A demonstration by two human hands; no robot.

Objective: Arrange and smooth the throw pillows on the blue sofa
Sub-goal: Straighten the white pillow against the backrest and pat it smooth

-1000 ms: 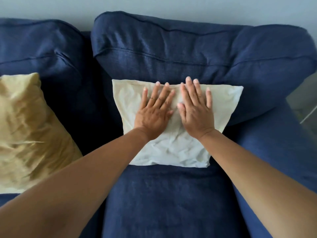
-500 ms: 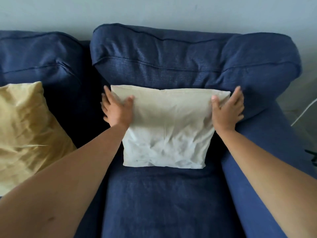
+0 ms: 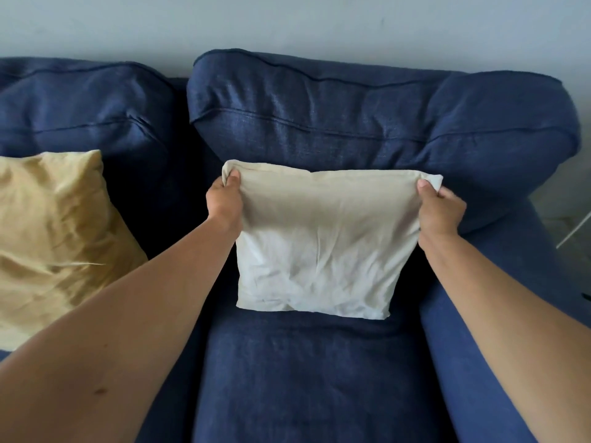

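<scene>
A cream throw pillow (image 3: 323,251) stands upright on the right seat of the blue sofa (image 3: 319,372), leaning against the back cushion (image 3: 351,123). My left hand (image 3: 224,203) pinches its top left corner. My right hand (image 3: 439,212) pinches its top right corner. The cover is pulled taut along the top edge and stays wrinkled lower down. A crumpled yellow pillow (image 3: 54,238) leans on the left seat, cut off by the frame's left edge.
The sofa's right armrest (image 3: 499,314) runs along the pillow's right side. A pale wall (image 3: 287,24) rises behind the sofa. A strip of floor and a white cable (image 3: 572,231) show at the far right.
My hands left the pillow's front, slid to its two sides, and now grip the two top corners. The pillow's top edge is stretched straighter than before.
</scene>
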